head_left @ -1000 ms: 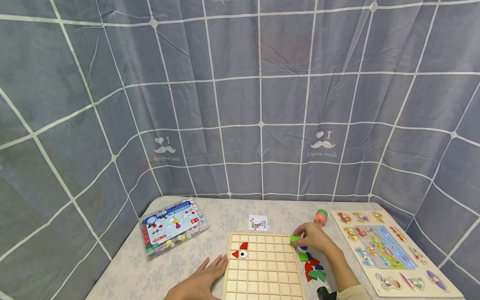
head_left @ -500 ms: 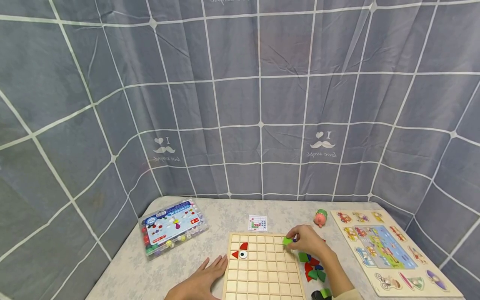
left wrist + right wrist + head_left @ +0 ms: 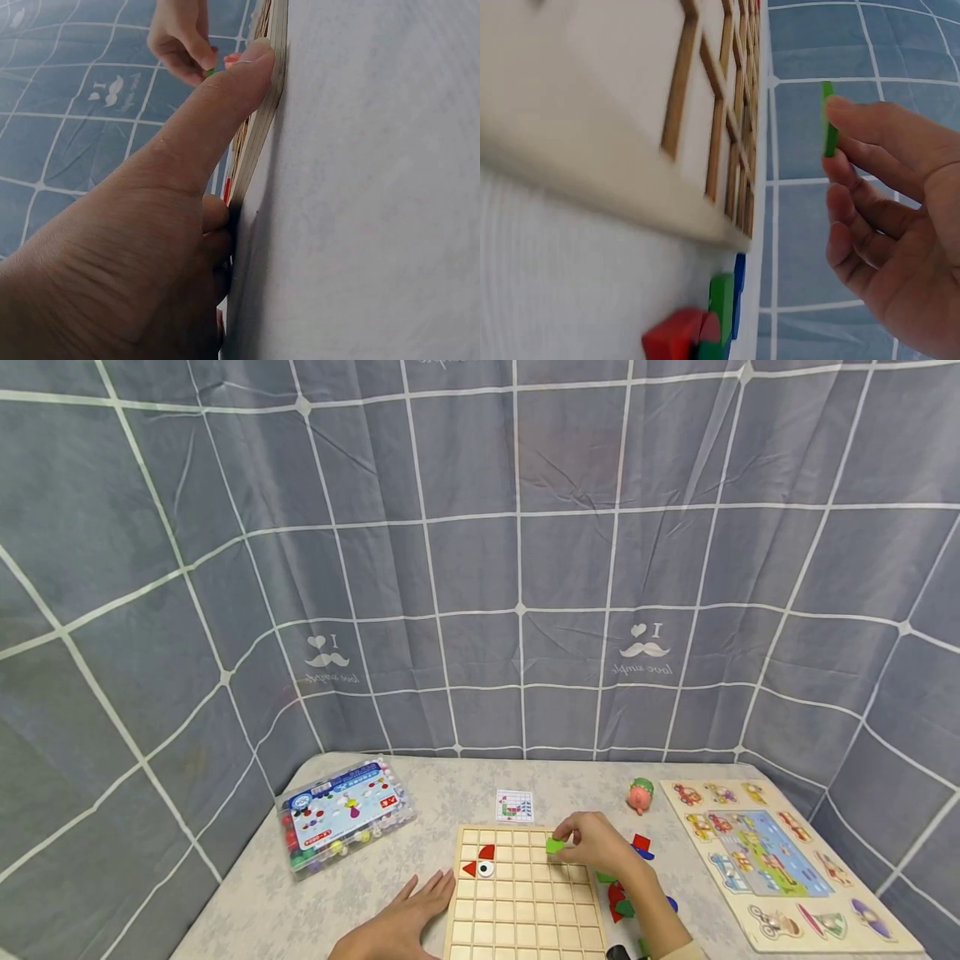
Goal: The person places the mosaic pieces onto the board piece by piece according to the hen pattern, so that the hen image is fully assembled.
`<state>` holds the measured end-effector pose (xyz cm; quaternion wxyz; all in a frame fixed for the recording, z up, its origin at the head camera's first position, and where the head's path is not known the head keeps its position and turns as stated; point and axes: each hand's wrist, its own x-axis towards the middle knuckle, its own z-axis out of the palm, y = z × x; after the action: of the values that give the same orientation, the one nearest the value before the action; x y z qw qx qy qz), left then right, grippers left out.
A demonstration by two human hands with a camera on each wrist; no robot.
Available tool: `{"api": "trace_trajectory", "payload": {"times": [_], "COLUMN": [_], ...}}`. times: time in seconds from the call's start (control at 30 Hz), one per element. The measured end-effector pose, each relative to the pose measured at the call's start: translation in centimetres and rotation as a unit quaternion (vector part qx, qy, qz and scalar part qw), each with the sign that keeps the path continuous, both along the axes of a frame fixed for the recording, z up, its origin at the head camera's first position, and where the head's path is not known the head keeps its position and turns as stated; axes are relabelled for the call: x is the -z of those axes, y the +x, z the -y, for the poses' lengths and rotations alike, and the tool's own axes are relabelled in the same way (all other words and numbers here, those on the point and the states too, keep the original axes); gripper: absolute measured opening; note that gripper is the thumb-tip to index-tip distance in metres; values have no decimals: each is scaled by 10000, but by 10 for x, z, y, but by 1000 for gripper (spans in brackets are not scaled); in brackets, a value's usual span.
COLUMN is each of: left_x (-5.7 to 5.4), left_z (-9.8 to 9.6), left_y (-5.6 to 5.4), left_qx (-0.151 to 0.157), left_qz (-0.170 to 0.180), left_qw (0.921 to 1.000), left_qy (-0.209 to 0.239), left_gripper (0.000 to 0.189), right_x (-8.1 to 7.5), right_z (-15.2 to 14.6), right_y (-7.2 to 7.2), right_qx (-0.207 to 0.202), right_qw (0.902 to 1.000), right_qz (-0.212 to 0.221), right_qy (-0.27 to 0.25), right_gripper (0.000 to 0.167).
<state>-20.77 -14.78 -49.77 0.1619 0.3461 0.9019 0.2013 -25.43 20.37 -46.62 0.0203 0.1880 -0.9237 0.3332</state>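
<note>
My right hand (image 3: 596, 846) pinches a light green square tile (image 3: 554, 845) between thumb and fingertips, held over the upper right part of a wooden grid board (image 3: 527, 913). In the right wrist view the green tile (image 3: 829, 120) shows edge-on, raised off the board. At the board's upper left lie a red quarter-round tile (image 3: 487, 852), a red triangle (image 3: 470, 868) and a white round tile with a black dot (image 3: 486, 868). My left hand (image 3: 401, 920) rests flat with fingers extended at the board's left edge; its thumb (image 3: 225, 97) lies along that edge in the left wrist view.
Loose red, green and blue tiles (image 3: 617, 897) lie right of the board, partly behind my right forearm. A small pattern card (image 3: 515, 806) sits beyond the board. A clear box of beads (image 3: 347, 814) stands left, a pink and green figurine (image 3: 641, 796) and a picture puzzle (image 3: 832, 922) right.
My right hand has carried the green tile leftward from the board's right edge to above its grid. A red tile and a blue one behind it have come into sight. The left hand stays put.
</note>
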Motion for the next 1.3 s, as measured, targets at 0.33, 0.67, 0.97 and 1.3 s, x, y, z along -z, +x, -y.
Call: {"api": "trace_trajectory", "payload": {"times": [0.33,0.67,0.97,1.3], "left_x": [-2,-3,-4,-1], "left_z": [0,0,-2,0], "left_y": [1,3,4,1], "left_qx": [79,53,-52,-61], "left_qz": [-106,-82,-6,-89], "left_qw": [9999,9999,10000,9999], "left_qy": [27,29,-31,-58], "left_gripper": [109,109,108,108], "right_x": [-4,-9,-15,-12], "right_z": [17,45,71,91], "right_y": [6,13,14,15], "right_qx": [-256,-527,-709,-927], "right_qw": [9996,9985,9969,9952], "right_qz": [63,166,268,309], "right_qy": [-125,-43,-234,-49], "right_gripper": [17,19,19,17]}}
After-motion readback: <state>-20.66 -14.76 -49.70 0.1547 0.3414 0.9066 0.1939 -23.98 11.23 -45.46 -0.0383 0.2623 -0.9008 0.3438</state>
